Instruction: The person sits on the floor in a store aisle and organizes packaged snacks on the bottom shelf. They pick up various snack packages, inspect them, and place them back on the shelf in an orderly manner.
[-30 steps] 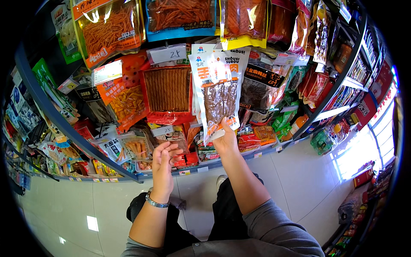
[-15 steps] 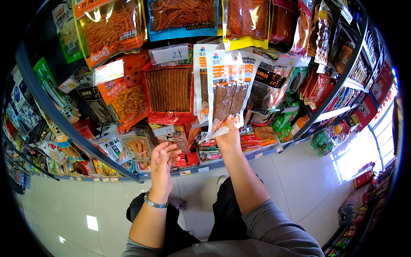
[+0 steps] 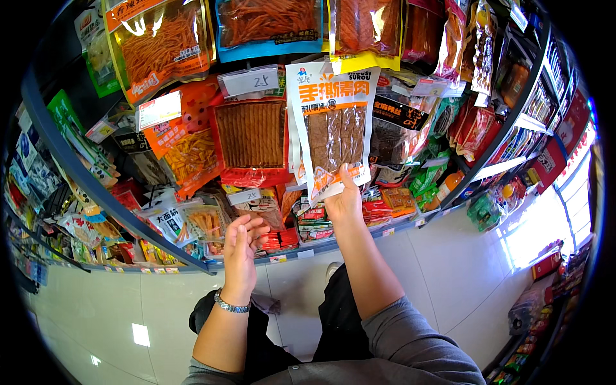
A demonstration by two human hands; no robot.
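A: How does the right hand stand?

B: Its grip is pinching the lower edge of a white and orange snack packet. The thumb lies on the front of the packet, and the other fingers are hidden behind it. The packet is upright, raised in front of the shelf, and through its clear window one sees brown dried strips.

A: And the left hand?

B: It holds nothing. The grip is spread, the fingers are loosely bent and point up, and the palm is turned toward the right. It hovers just below the lower packets on the shelf, apart from them. On the wrist there is a metal watch.

A: What is around the held packet?

B: Just beside it on the left hangs a red packet with flat brown ribbed sheets. Above that one is a white price tag. Further to the left is an orange packet with yellow sticks. Above the held packet hang a blue packet with thin red strips and a yellow-edged packet. On its right is a dark packet.

A: And below?

B: The edge of the shelf carries small labels, and under it is a pale tiled floor.
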